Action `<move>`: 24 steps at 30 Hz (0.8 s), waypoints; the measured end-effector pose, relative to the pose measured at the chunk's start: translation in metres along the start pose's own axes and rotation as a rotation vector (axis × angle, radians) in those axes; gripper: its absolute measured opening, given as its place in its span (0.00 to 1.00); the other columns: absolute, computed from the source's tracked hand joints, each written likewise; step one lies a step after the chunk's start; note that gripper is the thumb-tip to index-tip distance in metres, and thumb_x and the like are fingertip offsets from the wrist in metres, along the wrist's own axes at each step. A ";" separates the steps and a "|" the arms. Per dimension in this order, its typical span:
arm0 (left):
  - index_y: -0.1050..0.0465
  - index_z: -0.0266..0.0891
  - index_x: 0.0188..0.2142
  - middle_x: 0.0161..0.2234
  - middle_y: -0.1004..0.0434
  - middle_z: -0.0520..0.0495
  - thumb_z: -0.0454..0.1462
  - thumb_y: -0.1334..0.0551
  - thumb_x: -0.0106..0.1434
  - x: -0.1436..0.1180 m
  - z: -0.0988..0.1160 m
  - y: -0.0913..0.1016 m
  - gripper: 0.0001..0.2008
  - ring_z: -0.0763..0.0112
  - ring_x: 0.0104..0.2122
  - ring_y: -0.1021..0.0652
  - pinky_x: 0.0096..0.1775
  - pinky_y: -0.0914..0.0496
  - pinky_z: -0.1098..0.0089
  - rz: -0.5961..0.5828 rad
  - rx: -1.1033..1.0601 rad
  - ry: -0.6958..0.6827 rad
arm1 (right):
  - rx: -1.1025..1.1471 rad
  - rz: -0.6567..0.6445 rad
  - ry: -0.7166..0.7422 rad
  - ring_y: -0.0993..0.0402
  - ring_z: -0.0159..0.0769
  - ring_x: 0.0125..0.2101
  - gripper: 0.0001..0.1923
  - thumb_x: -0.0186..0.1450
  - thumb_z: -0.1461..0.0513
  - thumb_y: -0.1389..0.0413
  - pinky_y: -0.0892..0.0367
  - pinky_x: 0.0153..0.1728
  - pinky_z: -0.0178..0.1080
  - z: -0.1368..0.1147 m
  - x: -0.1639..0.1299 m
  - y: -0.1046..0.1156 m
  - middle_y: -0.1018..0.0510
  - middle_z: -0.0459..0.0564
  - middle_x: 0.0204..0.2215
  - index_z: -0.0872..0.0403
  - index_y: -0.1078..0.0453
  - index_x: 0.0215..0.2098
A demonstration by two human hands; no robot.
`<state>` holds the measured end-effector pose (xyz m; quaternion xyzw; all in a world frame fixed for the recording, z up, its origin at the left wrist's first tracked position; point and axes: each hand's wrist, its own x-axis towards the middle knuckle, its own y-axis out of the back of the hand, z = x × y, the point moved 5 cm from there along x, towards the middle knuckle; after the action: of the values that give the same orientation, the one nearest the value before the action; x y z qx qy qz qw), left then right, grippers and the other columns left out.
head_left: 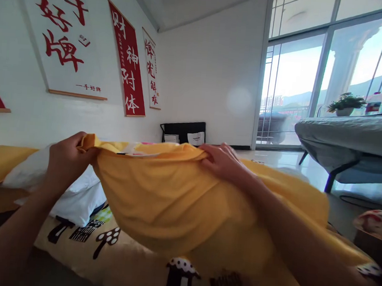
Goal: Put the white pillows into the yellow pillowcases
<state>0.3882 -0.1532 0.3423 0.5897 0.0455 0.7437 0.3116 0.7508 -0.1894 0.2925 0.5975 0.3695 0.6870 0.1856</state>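
A yellow cloth [164, 193] hangs in folds between my two hands, its upper edge stretched nearly level and a paler printed side showing behind it. My left hand [71, 152] is closed round the cloth's left corner, where the fabric bunches up. My right hand [220, 160] pinches the same edge farther right, and its fingertips are partly hidden. Below lies a beige printed bedding cover [130, 260] with dark mushroom and house shapes. White folded fabric [82, 200] rests on it behind my left forearm. Whether the cloth is a cover or a garment, I cannot tell.
More yellow fabric [6, 160] lies at the left. A covered table [352, 132] bears a potted plant [346, 103] and a bottle [373, 103] by the glass doors [291, 89]. A box [373, 243] stands at lower right. Behind is a black rack [182, 128].
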 end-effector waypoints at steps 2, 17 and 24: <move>0.34 0.40 0.25 0.19 0.38 0.57 0.36 0.42 0.50 -0.008 -0.015 -0.020 0.02 0.75 0.23 0.35 0.28 0.45 0.75 -0.094 -0.041 0.023 | 0.181 -0.327 -0.020 0.34 0.32 0.26 0.14 0.63 0.53 0.51 0.45 0.32 0.36 0.030 -0.021 -0.051 0.27 0.44 0.24 0.53 0.30 0.32; 0.31 0.39 0.43 0.32 0.29 0.51 0.34 0.46 0.62 -0.022 -0.040 -0.066 0.11 0.71 0.31 0.30 0.33 0.39 0.73 0.170 -0.172 0.223 | -0.186 0.065 -0.056 0.28 0.36 0.27 0.17 0.70 0.59 0.58 0.48 0.27 0.35 0.118 -0.107 -0.080 0.21 0.52 0.27 0.53 0.30 0.31; 0.29 0.34 0.48 0.31 0.28 0.50 0.35 0.49 0.64 0.019 0.029 -0.008 0.16 0.71 0.31 0.29 0.38 0.36 0.70 0.417 -0.088 -0.020 | -0.468 0.368 -0.096 0.36 0.33 0.19 0.29 0.70 0.48 0.59 0.51 0.26 0.37 0.154 -0.093 0.023 0.28 0.48 0.15 0.52 0.37 0.16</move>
<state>0.4162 -0.1456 0.3636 0.5794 -0.1133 0.7875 0.1768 0.9231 -0.2249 0.2478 0.6274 0.0772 0.7465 0.2079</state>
